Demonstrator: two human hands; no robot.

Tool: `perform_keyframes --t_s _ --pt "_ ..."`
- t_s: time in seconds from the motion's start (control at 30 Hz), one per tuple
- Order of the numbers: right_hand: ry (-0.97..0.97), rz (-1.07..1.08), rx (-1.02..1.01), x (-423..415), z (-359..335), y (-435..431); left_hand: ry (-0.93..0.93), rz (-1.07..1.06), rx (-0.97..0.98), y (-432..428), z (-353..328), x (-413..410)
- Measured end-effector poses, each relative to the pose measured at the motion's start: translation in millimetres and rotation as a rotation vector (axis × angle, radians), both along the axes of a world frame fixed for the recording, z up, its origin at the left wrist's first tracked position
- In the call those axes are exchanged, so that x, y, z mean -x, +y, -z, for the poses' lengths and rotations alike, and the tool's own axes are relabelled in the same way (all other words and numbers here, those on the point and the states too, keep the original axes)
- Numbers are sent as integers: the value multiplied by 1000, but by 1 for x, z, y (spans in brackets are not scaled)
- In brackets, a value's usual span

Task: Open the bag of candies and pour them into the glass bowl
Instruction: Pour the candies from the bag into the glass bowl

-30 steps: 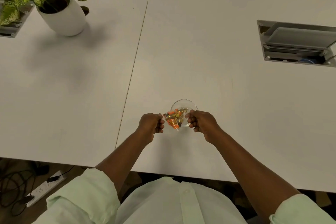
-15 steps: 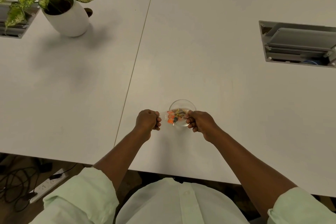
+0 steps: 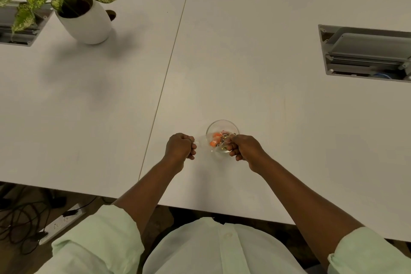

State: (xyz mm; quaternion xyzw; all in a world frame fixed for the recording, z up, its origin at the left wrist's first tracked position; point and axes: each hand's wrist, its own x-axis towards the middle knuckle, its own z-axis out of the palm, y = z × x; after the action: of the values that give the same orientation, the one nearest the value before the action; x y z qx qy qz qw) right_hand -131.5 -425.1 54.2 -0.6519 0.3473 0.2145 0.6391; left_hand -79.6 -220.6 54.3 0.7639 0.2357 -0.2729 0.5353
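Observation:
A small glass bowl (image 3: 222,121) stands on the white table near the front edge. Just above it hangs a clear bag of candies (image 3: 214,141) with orange and gold-wrapped pieces bunched at its right end. My right hand (image 3: 243,148) is closed on that end of the bag, over the bowl's near rim. My left hand (image 3: 180,145) is a fist to the left of the bowl, pinching a thin clear strip of the bag. I cannot tell whether any candy lies in the bowl itself.
A potted plant (image 3: 84,20) in a white pot stands at the far left. Open cable hatches sit in the table at the far right (image 3: 364,53) and the far left (image 3: 15,29). A seam (image 3: 171,60) splits the two tabletops. Cables and a power strip (image 3: 64,221) lie on the floor.
My hands have drawn apart, the left one going left. The candies have shifted right toward my right hand and now sit lower over the bowl.

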Motion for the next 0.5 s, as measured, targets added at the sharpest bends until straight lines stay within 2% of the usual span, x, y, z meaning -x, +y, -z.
perform_keyframes --t_s 0.5 --pt "-7 -20 19 6 1 -2 -29 -10 -13 0 0 8"
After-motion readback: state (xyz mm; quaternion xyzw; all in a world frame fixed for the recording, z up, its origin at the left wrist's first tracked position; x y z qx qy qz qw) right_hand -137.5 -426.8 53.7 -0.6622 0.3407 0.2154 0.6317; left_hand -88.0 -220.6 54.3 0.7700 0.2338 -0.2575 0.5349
